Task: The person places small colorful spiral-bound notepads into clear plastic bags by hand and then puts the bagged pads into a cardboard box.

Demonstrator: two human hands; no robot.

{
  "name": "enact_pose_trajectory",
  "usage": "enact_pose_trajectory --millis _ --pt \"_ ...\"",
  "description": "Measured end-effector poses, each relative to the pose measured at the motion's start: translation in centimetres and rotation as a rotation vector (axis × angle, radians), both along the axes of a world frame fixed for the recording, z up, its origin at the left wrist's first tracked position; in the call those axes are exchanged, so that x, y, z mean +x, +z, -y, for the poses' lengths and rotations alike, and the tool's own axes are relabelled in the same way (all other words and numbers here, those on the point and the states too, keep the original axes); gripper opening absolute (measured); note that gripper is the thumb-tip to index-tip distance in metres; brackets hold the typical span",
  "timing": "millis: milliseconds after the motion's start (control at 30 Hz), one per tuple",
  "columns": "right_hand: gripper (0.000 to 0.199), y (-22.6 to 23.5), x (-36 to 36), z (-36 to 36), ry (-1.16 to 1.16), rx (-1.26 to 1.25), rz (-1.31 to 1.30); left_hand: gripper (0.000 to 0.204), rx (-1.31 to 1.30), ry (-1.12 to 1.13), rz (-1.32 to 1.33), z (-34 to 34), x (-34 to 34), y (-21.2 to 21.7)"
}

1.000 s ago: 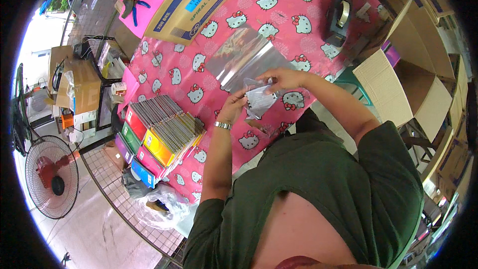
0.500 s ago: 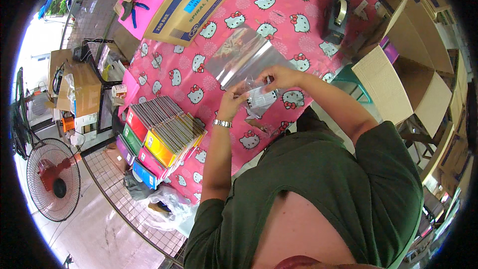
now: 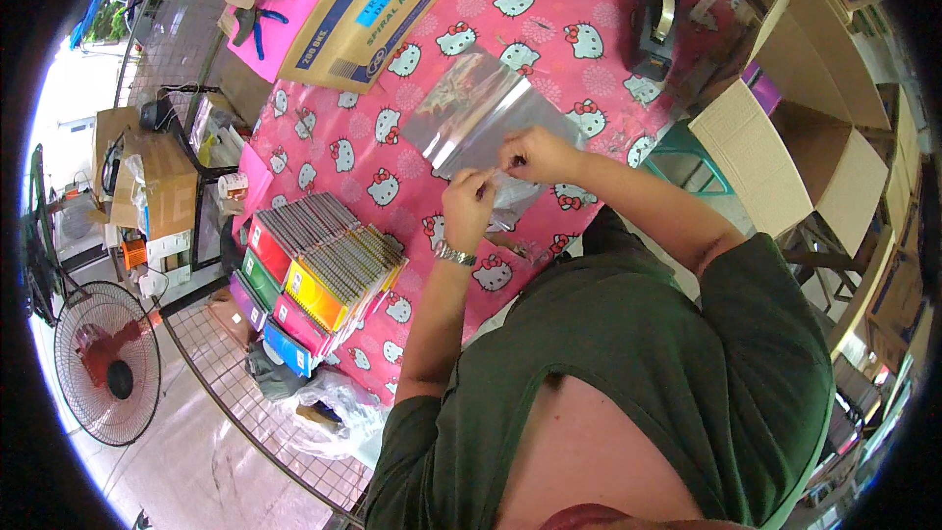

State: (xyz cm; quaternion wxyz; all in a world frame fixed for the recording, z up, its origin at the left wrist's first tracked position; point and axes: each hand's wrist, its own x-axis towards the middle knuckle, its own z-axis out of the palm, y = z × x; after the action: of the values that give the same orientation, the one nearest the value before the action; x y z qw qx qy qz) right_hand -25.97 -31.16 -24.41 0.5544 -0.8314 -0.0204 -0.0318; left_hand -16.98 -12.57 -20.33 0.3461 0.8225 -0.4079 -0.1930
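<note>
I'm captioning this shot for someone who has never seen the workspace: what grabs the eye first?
First the bright pink cartoon-cat tablecloth covering the table. At its middle, the left hand and right hand pinch the near edge of a clear plastic bag lying flat. To the left, at the table's edge, stands a row of colourful spiral notebooks; a black tape dispenser sits at the far right.
</note>
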Motion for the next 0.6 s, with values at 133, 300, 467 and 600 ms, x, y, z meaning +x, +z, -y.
enact_pose_trajectory --millis 133,300,467,600 --pt "0.023 2.9 -3.1 1.1 0.103 -0.024 0.092 0.038 -0.159 -0.224 -0.026 -2.5 0.0 0.8" --pt "0.030 3.7 -4.1 -0.3 0.125 -0.484 0.176 0.033 -0.107 -0.198 0.222 -1.9 -1.9 -0.5" --pt "0.019 2.3 -3.6 -1.7 -0.075 -0.405 0.108 0.020 -0.175 0.064 0.150 -2.3 -3.2 -2.4" --pt "0.014 2.2 -2.9 -2.9 -0.245 -0.348 -0.051 0.014 -0.258 0.283 -0.080 -2.1 -3.8 -3.1"
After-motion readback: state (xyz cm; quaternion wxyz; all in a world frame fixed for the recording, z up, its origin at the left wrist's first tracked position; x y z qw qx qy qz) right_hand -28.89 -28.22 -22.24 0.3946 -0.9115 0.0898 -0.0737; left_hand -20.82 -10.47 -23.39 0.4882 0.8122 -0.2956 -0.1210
